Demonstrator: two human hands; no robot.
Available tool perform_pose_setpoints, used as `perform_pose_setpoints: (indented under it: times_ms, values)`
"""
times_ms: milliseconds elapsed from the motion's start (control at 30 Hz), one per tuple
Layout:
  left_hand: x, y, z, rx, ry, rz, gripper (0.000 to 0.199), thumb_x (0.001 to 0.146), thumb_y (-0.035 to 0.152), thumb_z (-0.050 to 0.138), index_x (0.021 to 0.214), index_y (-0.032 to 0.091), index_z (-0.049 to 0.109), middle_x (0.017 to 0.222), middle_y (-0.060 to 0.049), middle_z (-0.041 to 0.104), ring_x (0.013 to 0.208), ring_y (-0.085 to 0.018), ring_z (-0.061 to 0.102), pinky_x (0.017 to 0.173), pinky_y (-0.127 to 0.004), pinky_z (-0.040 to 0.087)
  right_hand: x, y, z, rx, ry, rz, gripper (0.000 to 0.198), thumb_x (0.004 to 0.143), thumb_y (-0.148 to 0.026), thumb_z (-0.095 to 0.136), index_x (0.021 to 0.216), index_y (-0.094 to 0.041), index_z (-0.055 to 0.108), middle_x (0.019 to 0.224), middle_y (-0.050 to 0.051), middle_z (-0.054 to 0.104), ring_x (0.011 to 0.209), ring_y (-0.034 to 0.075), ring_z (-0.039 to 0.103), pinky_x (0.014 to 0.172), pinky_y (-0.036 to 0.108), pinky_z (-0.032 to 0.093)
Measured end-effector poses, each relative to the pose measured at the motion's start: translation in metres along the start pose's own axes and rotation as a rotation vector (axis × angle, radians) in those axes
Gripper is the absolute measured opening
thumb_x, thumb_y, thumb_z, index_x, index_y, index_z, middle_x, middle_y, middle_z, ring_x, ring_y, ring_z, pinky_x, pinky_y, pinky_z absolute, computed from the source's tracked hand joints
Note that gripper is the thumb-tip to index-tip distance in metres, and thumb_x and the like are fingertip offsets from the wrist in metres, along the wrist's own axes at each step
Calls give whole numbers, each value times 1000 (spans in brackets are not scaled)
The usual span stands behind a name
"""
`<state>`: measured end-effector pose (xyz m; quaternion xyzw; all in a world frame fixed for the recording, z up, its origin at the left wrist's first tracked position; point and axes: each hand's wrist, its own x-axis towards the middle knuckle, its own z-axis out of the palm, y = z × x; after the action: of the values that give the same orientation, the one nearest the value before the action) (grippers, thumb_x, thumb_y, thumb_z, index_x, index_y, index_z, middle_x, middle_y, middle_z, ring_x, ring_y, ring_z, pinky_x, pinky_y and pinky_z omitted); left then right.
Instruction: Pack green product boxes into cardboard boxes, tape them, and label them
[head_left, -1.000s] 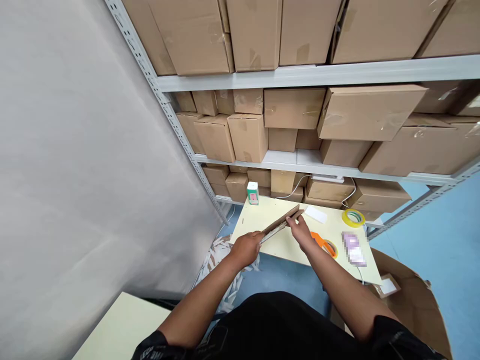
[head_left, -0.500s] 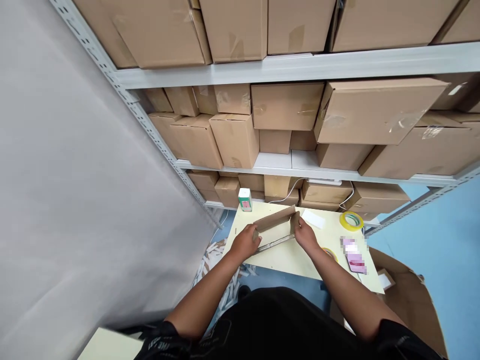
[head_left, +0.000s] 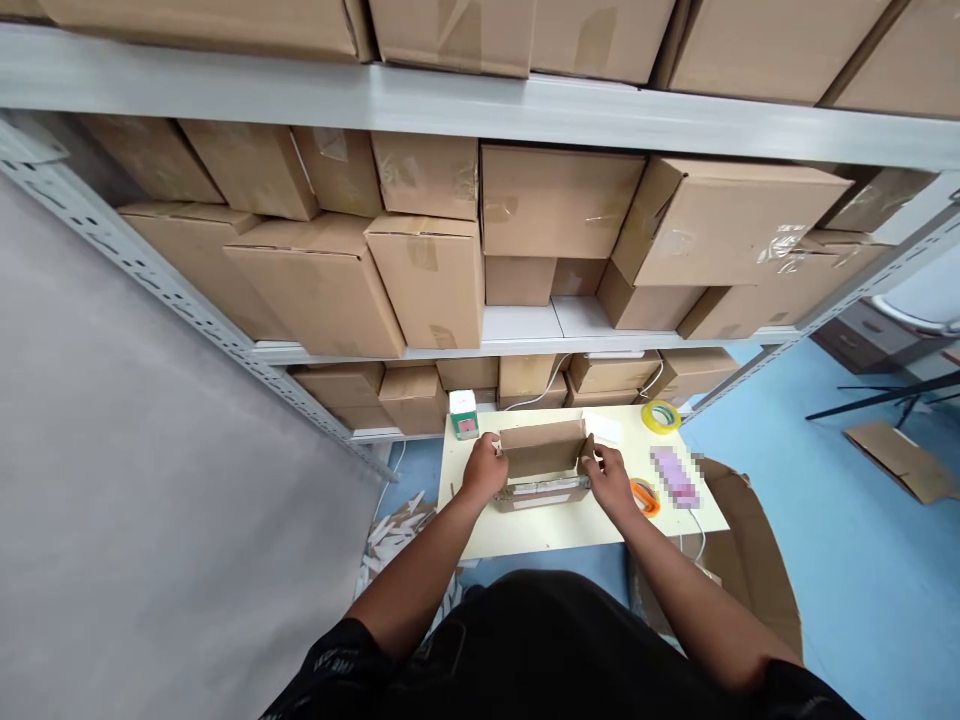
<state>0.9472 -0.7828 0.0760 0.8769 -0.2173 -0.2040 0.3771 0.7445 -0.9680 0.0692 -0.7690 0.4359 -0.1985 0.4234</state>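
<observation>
A small cardboard box [head_left: 544, 450] stands on the pale yellow table [head_left: 495, 540], its long back wall raised and its top uncovered. My left hand [head_left: 486, 468] grips its left end, thumb and fingers closed at the edge. At the opposite end, my right hand [head_left: 609, 480] pinches the brown end flap. Silvery tape and a white label run along the box's near side. Just right of my right hand lies a tape roll with an orange part [head_left: 645, 497]. Part of the box's left end is hidden behind my fingers.
A green and white carton [head_left: 463, 414] stands at the table's back left, a yellow tape roll [head_left: 661, 417] at the back right. A blurred pink item [head_left: 675, 476] lies on the right. Shelves of cardboard boxes [head_left: 562, 200] rise behind; a large open carton [head_left: 750, 560] sits below right.
The box has come down from a tilted position to level on the table, with both hands still on its ends. The camera view has turned to the right.
</observation>
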Motion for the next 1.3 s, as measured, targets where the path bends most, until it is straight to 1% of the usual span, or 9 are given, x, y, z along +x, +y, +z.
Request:
perform_pose_setpoints:
  times_ms: [100,267,433,567,800,967,1067,1167,1300]
  values:
    - [4,1,9,-109,8,-89,28,86,24,63,113,22,56,86,-1,67,78,-19,66,73,-28,47,-5,10,-1,17,-26,-91,44,90,-54,58,118,-22,69,119,12,64,103,29,64,94,44,53]
    - [-11,-7,23,-275,38,-127,32,93,52,59,101,22,56,87,-1,68,81,-19,68,75,-29,51,-2,28,-6,19,-117,-276,42,95,-58,58,111,-23,76,121,13,67,120,31,61,113,49,43]
    - [-46,-25,22,-328,-7,194,46,106,50,33,121,19,64,128,-12,69,122,-23,63,106,-40,49,10,47,-12,20,-190,-370,45,95,-57,59,118,-24,77,130,14,66,127,32,58,117,52,42]
    - [-61,-31,26,-35,-106,446,58,95,51,61,144,20,60,160,-15,47,151,-32,37,124,-52,31,18,61,-14,41,-270,-451,46,94,-55,62,127,-25,74,142,14,59,133,33,54,117,54,42]
    - [-42,-24,39,82,8,408,28,88,38,72,113,25,75,123,-10,69,124,-30,58,110,-51,47,29,67,-10,53,-266,-414,38,95,-55,61,114,-24,71,120,12,63,111,29,63,101,48,55]
    - [-17,-20,42,-34,147,227,94,72,26,82,156,23,41,157,-16,42,145,-34,42,120,-52,38,29,72,8,-37,-109,-377,42,90,-49,65,121,-21,61,116,12,58,101,29,60,92,50,56]
    - [0,-11,35,-61,19,247,115,66,23,84,165,22,24,164,-16,36,152,-35,34,124,-49,33,26,76,16,-41,-82,-353,56,88,-48,67,134,-19,52,125,15,53,94,26,59,90,50,56]
    - [7,-2,26,-76,-89,275,107,71,18,78,165,25,27,153,-13,52,140,-29,52,117,-42,43,23,78,15,-44,-78,-324,68,89,-50,67,145,-19,44,131,17,50,85,23,58,89,49,57]
    - [-6,-12,22,-25,-46,391,64,84,22,69,147,23,56,140,-11,61,132,-27,59,116,-42,46,21,76,10,-68,-68,-306,83,91,-53,66,158,-20,30,140,19,47,86,22,61,91,50,57]
